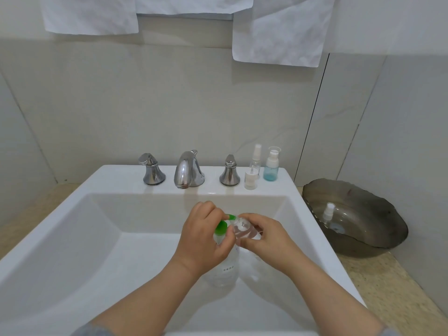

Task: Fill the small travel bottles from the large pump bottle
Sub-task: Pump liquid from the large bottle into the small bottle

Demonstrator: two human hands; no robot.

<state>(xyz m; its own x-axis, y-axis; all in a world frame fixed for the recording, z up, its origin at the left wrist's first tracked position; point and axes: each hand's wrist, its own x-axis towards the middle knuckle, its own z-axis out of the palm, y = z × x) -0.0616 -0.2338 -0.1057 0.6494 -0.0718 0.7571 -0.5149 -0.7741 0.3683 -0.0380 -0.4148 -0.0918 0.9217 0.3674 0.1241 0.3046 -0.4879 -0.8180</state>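
Left hand [203, 238] clamps the clear green-pump bottle [224, 272]; right hand [266, 241] pinches a small clear travel bottle [244, 231]. Slick and light, I'd say, so hold its body.

A chrome faucet [188, 169] is flanked by two handles [151, 169] [229, 170] on the sink [116, 177] ledge. A dark bowl [378, 241] is set on the speckled counter [392, 289]; towels [281, 32] are hung above.

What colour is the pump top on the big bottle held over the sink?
The pump top is green, seen in the head view.
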